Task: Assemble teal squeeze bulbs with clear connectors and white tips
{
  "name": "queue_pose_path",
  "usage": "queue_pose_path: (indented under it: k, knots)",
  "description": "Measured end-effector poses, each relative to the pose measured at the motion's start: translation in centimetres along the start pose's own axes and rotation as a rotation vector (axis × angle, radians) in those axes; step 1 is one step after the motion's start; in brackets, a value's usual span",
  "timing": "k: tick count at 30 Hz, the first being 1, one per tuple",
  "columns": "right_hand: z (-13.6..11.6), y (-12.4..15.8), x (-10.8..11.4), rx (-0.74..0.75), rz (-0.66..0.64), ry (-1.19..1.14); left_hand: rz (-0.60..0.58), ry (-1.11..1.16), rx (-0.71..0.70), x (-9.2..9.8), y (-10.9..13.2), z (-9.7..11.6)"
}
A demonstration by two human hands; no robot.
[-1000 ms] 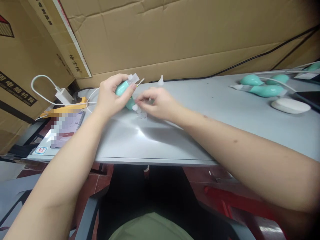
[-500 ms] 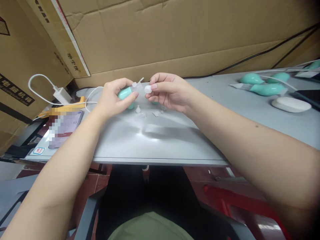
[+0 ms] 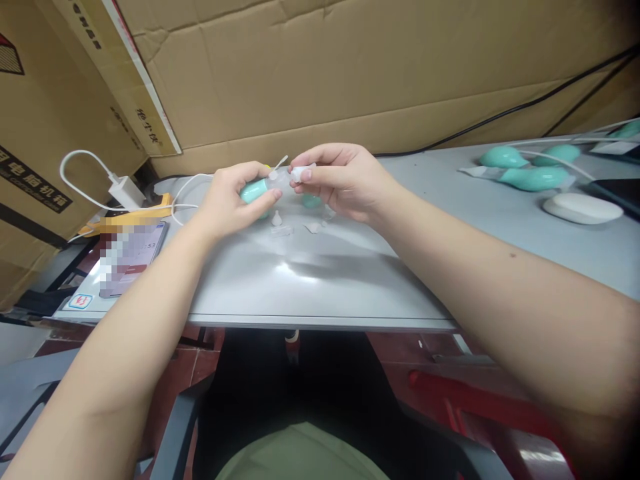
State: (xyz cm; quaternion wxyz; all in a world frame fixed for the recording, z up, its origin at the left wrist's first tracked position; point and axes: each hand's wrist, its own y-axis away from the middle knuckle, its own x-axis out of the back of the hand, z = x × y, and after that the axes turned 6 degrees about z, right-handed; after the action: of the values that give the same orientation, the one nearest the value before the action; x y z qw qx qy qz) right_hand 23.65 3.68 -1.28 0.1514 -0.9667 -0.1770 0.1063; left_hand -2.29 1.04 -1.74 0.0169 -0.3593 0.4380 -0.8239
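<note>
My left hand (image 3: 225, 197) is closed around a teal squeeze bulb (image 3: 254, 191) with a translucent end piece (image 3: 282, 177), from which a thin tab sticks up. My right hand (image 3: 347, 180) pinches a small white cap-like piece (image 3: 299, 175) between thumb and fingers, right at that translucent end. Whether the two pieces touch is hard to tell. Below the hands on the table lie a small white nozzle tip (image 3: 277, 219), a clear piece (image 3: 281, 231) and a pale scrap-like piece (image 3: 313, 228). Another teal part (image 3: 311, 200) shows partly behind my right fingers.
Several teal bulbs (image 3: 537, 177) lie at the right of the grey table (image 3: 320, 293), behind a white oval object (image 3: 583, 208). On the left are a phone (image 3: 135, 257), a white charger (image 3: 126, 192) and a yellow power strip (image 3: 120, 219). Cardboard (image 3: 350, 80) stands behind.
My right hand has turned the white cap-like piece, so its round face now points less toward me. Both hands are closer together, my left having shifted slightly right.
</note>
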Motion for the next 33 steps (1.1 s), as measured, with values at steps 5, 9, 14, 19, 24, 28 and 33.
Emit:
queue_pose_path:
  k: [5,9,14,19,24,28,33]
  knots:
    - [0.3,-0.5,0.6,-0.028,-0.009,0.014,-0.013,-0.026,0.038,0.1,-0.1,-0.3]
    - [0.3,-0.9,1.2,-0.053,0.0,-0.005,-0.028,-0.023,0.058,0.2,-0.1,-0.5]
    - [-0.1,-0.7,1.6,-0.038,-0.038,0.059,-0.097,0.024,0.061,0.3,0.0,0.1]
    - [-0.1,-0.4,1.4,0.056,-0.075,0.201,-0.139,0.075,0.069,0.3,0.0,0.6]
    - [0.3,-0.2,1.3,0.181,-0.051,0.29,-0.169,0.08,0.101,0.3,0.1,0.7]
    - [0.4,-0.1,1.3,0.227,-0.055,0.323,-0.181,0.074,0.093,0.1,0.2,0.6]
    - [0.5,0.1,1.0,0.235,-0.061,0.305,-0.19,0.065,0.07,0.0,0.1,0.4]
